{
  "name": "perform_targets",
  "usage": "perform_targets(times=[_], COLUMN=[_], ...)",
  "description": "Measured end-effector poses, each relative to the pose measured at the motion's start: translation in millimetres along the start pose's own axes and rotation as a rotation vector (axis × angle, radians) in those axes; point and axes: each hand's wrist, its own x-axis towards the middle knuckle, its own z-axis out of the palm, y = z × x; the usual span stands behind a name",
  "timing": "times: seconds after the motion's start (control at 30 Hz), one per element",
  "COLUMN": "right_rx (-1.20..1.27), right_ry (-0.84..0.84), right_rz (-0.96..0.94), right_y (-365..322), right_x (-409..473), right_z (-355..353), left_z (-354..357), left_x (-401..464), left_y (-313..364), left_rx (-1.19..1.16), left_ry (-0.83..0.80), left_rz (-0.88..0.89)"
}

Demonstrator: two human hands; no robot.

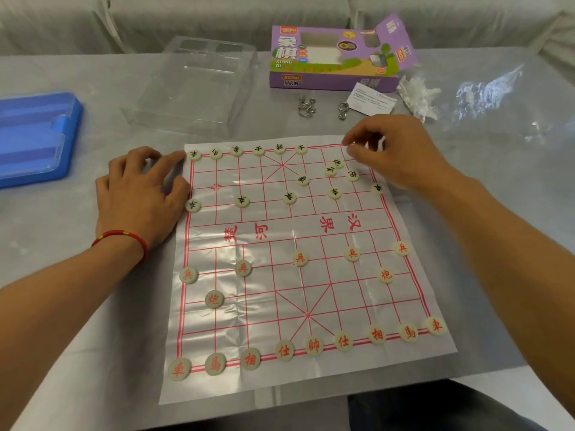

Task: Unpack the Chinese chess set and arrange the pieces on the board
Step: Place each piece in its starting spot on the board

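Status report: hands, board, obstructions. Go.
Left hand flat, pinning thin plastic board sheet. Right hand pinching round cream piece at far edge. Red side set; four black-lettered pieces loose. Nothing obstructing.

The board [311,244] in the frame's centre is a thin, glossy plastic sheet, creased and shiny, printed with red lines. The pieces [314,346] on it look smooth, matt and cream. Upper centre, the box [329,62] is printed purple cardboard; beside it lie a clear plastic cover [199,85] and bright metal rings [306,105]. At left, the tray [34,135] is glossy blue plastic. The desk [77,353] is covered in grey, faintly sheened film.
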Motion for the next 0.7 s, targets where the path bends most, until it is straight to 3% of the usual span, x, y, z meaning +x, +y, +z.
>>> perform_targets(times=[0.13,0.37,0.7], right_rx=[-0.204,-0.206,-0.311], right_ry=[-0.298,-0.247,-0.436], right_rz=[-0.071,-0.112,-0.079], right_y=[-9.3,-14.0,-24.1], right_x=[9.4,16.7,32.3], right_z=[-5.4,-7.1,-5.2], left_z=[0.6,-0.1,-1.3], left_x=[-0.3,-0.2,-1.1], left_y=[-0.5,0.1,1.7], left_rx=[-0.005,-0.012,-0.016], left_ry=[0.005,0.005,0.013], left_rz=[0.003,-0.002,0.005])
